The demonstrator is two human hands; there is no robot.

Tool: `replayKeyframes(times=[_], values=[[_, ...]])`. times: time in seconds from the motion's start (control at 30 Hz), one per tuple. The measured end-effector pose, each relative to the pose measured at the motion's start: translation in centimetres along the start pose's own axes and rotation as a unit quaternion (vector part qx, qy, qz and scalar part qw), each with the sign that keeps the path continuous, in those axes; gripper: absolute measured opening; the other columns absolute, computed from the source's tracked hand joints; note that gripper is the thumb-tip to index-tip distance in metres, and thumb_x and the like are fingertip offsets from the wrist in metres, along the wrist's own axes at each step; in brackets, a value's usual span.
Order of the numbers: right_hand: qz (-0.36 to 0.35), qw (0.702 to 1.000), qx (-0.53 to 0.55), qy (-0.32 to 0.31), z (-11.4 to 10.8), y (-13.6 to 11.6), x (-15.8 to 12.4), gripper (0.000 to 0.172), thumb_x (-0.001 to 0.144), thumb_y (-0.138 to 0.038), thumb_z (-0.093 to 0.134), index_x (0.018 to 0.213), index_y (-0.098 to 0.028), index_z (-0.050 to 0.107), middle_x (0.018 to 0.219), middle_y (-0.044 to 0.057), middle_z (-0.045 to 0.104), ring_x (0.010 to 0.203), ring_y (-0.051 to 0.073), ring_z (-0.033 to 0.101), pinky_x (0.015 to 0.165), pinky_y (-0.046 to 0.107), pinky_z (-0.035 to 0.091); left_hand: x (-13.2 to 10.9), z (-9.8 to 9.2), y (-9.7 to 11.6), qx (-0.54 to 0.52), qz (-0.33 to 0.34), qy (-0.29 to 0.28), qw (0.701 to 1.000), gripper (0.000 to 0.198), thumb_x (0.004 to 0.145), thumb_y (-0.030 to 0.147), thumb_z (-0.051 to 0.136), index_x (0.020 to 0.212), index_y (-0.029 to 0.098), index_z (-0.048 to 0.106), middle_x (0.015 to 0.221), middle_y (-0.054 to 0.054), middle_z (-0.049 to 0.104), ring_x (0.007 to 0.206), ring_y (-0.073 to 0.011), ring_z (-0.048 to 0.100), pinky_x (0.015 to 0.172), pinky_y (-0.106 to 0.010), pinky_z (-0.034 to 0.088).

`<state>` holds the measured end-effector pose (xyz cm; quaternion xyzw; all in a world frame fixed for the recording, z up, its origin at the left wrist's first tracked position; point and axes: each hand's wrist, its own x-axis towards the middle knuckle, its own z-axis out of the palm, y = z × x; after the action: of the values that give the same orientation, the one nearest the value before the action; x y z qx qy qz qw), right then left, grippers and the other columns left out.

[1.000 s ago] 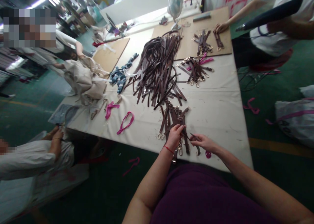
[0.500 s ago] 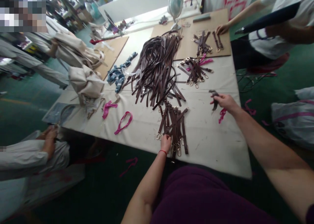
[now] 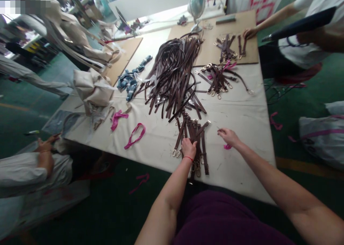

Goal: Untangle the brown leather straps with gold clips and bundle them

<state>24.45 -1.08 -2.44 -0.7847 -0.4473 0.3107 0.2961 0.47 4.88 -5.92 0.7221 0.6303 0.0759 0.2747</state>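
Right hand has moved inward, open and empty, by a pink scrap; left hand lies on the clasped strap stack, grip unclear; the loose strap pile remains at 12 o'clock.

A long tabletop under white cloth carries a large heap of loose brown straps, blue denim strips, beige fabric bags and pink ribbons. At the far end stand a desk fan and a cardboard sheet, with a co-worker's hand resting on it. A white sack sits on the green floor.
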Motion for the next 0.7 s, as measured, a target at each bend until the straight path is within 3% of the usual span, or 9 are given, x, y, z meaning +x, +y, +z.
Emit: replayKeyframes(times=[0.13,0.3,0.47,0.6,0.7], values=[[-0.011,0.997,0.044,-0.068,4.6,0.4,-4.5,0.019,0.083,-0.028,0.053,0.086,-0.017,0.068,0.077,0.005,0.071,0.074,0.02,0.063,0.071,0.031,0.046,2.2,0.2,2.1,0.049,-0.033,-0.026,0.998,0.049,0.08,0.045,0.064,0.116,0.014,0.053,0.128,-0.021,0.049,0.127,-0.0342,0.039,0.105,-0.048,0.029],[-0.002,0.992,0.078,-0.1,5.4,0.8,-7.1,0.021,0.081,-0.034,0.052,0.081,-0.019,0.067,0.07,0.004,0.069,0.068,0.019,0.062,0.064,0.029,0.044,3.5,0.5,3.1,0.025,-0.073,-0.067,0.995,0.043,0.073,0.03,0.069,0.11,0.008,0.058,0.121,-0.026,0.056,0.119,-0.0382,0.05,0.098,-0.05,0.038],[0.036,0.987,0.117,-0.1,4.6,1.1,-6.0,0.026,0.079,-0.038,0.052,0.076,-0.017,0.067,0.07,0.004,0.069,0.059,0.016,0.055,0.056,0.027,0.04,2.8,-0.7,2.0,-0.022,-0.049,-0.087,0.995,0.034,0.075,0.021,0.062,0.106,0.01,0.061,0.108,-0.023,0.064,0.103,-0.0306,0.063,0.088,-0.037,0.046],[0.063,0.976,0.176,-0.113,5.5,-0.1,-4.4,0.029,0.078,-0.042,0.055,0.069,-0.017,0.067,0.075,0.006,0.071,0.058,0.014,0.053,0.053,0.025,0.04,1.3,-1.9,1.2,-0.05,-0.001,-0.072,0.996,0.031,0.075,0.015,0.057,0.106,0.009,0.06,0.107,-0.022,0.064,0.105,-0.0299,0.061,0.092,-0.037,0.044],[0.092,0.961,0.229,-0.128,6.9,-1.7,-3.4,0.035,0.081,-0.047,0.054,0.075,-0.014,0.066,0.074,0.008,0.072,0.043,0.009,0.038,0.042,0.023,0.032,0.1,-2.4,1.4,-0.071,0.029,-0.057,0.995,0.028,0.075,0.01,0.054,0.103,0.01,0.06,0.111,-0.021,0.062,0.11,-0.0286,0.057,0.099,-0.037,0.04]])
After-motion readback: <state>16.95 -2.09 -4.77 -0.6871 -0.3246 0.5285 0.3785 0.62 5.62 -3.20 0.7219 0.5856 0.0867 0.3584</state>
